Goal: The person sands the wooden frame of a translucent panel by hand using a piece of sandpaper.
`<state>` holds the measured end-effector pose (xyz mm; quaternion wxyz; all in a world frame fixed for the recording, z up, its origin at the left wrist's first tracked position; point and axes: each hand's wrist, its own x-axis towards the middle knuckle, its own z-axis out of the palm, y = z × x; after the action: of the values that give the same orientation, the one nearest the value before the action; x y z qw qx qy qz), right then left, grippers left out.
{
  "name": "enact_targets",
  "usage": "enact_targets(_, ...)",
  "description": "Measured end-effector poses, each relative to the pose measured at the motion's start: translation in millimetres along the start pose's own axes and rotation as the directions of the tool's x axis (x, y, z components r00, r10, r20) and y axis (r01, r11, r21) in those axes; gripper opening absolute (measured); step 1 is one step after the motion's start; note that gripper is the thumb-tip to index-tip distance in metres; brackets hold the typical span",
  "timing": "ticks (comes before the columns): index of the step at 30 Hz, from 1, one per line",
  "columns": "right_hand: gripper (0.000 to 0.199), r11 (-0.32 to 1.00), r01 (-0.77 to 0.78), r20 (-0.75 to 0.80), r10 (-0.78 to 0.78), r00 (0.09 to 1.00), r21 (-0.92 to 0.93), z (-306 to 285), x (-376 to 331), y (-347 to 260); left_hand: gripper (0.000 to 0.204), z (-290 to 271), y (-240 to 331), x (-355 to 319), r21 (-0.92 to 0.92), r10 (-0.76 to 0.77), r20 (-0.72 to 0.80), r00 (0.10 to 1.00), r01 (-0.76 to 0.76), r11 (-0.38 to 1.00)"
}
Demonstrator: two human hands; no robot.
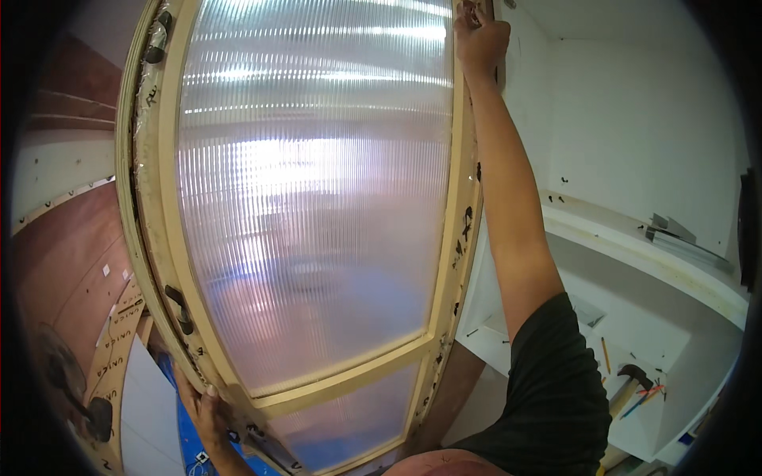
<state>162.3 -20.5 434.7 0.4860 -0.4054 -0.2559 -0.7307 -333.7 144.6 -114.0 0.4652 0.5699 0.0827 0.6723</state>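
A tall cabinet door (303,385) with a pale yellow frame and a ribbed translucent panel stands in front of me, filling the middle. Two dark hinges (181,309) sit along its left side. Low on that side, my left hand (208,414) is closed round the door's edge, thumb on the near face. My right arm reaches up along the right side of the door. At the top right, my right hand (484,40) has its fingers curled together by the frame; a small dark thing shows at the fingertips, too unclear to name.
White cabinet shelves (635,246) stand at the right, with a metal bracket (675,230) on the upper one. Below lie a claw hammer (633,379), a pencil (606,355) and several screws. A blue sheet (190,444) and a marked wooden strip (119,349) are at the lower left.
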Motion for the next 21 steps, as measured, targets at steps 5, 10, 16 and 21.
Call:
enact_targets(5,0.029,0.990,0.136,-0.028,-0.137,0.990,-0.041,5,24,-16,0.089,2,6,2,-0.006,-0.008,0.041,0.999,0.008,1.000)
enact_targets(10,0.030,0.982,0.183,-0.093,-0.187,0.978,-0.050,38,59,-6,0.090,9,17,2,-0.024,-0.022,0.018,1.000,0.023,0.999)
enact_targets(16,0.033,0.998,0.041,-0.162,-0.032,0.986,0.053,53,69,-3,0.090,23,28,7,-0.135,-0.090,0.014,0.996,0.091,0.987)
enact_targets(21,0.041,0.505,-0.414,0.436,0.081,0.896,0.757,35,113,-18,0.091,13,14,5,-0.121,-0.067,0.047,0.997,0.072,0.990)
